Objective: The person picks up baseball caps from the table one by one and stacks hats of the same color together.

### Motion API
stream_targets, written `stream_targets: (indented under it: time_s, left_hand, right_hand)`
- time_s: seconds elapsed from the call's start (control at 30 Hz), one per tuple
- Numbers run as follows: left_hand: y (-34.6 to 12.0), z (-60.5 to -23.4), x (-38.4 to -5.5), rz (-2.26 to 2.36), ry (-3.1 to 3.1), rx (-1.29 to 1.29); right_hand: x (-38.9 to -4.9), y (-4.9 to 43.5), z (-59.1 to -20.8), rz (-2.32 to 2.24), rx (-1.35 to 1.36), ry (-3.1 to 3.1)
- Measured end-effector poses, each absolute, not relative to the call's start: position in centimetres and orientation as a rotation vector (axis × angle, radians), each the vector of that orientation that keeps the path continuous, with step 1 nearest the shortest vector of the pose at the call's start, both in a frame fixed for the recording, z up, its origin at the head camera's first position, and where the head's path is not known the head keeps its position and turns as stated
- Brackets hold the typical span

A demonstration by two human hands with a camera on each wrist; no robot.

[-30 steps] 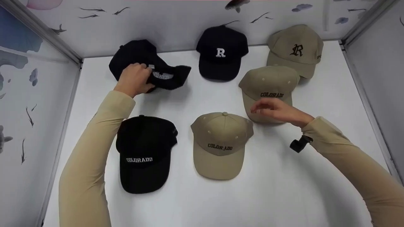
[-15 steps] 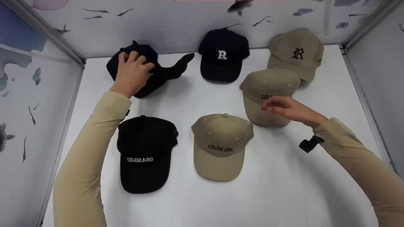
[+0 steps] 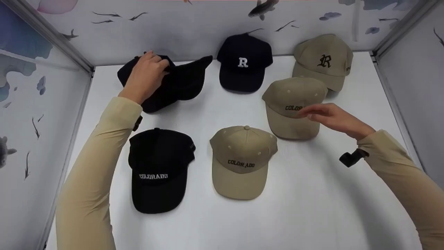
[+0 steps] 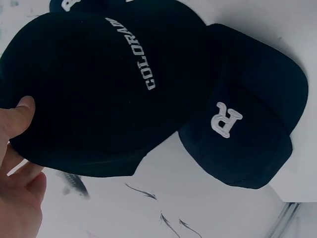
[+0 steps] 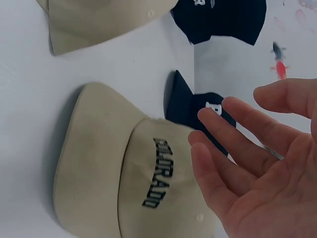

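Note:
My left hand pinches the crown of a black baseball cap at the back left, thumb outside and fingers under the edge. In the left wrist view that cap shows white COLORADO lettering. It overlaps a navy cap with a white R, which lies against the back wall. My right hand holds nothing, its fingers loosely extended over a tan COLORADO cap at the right. In the right wrist view the palm and fingers show beside that cap's crown.
Another navy R cap leans at the back middle. A tan cap with a black R sits behind the right tan cap. In front lie a black COLORADO cap and a tan COLORADO cap. Printed walls enclose the white table.
The black cap in my left hand has turned over, from its inside facing me to its outer side and brim showing. My right hand has drifted to the right.

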State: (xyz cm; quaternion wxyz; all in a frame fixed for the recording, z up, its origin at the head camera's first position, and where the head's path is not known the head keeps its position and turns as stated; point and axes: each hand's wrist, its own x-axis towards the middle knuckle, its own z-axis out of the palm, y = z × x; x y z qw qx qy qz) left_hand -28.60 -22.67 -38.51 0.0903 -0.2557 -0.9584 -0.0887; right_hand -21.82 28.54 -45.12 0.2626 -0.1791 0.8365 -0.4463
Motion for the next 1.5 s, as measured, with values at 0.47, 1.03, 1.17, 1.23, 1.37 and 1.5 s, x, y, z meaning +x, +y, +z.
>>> stream_targets:
  time_s: [0.47, 1.03, 1.17, 1.23, 1.37, 1.5]
  left_hand:
    - [-23.9, -36.5, -27.4, -0.501, -2.768, -0.906]
    - [-26.1, -32.6, -24.8, -0.654, -2.837, -0.874]
    - [-26.4, -31.6, -23.7, -0.698, -2.801, -0.909]
    - [-26.8, -31.1, -23.0, -0.73, -2.779, -0.925]
    - [-27.6, -30.1, -21.7, -0.77, -2.739, -0.921]
    - [-28.0, -29.1, -20.7, -0.762, -2.727, -0.923]
  right_hand:
    - [-23.3, 34.2, -45.5, -1.066, -0.283, 2.425]
    - [-24.2, 39.5, -47.4, -0.862, -0.17, 2.38]
    - [-24.1, 40.1, -47.8, -0.83, -0.167, 2.34]
    - [-24.1, 40.3, -47.8, -0.811, -0.172, 2.323]
    - [-24.3, 40.4, -47.7, -0.783, -0.178, 2.304]
    - [-24.5, 40.4, -47.6, -0.763, -0.188, 2.295]
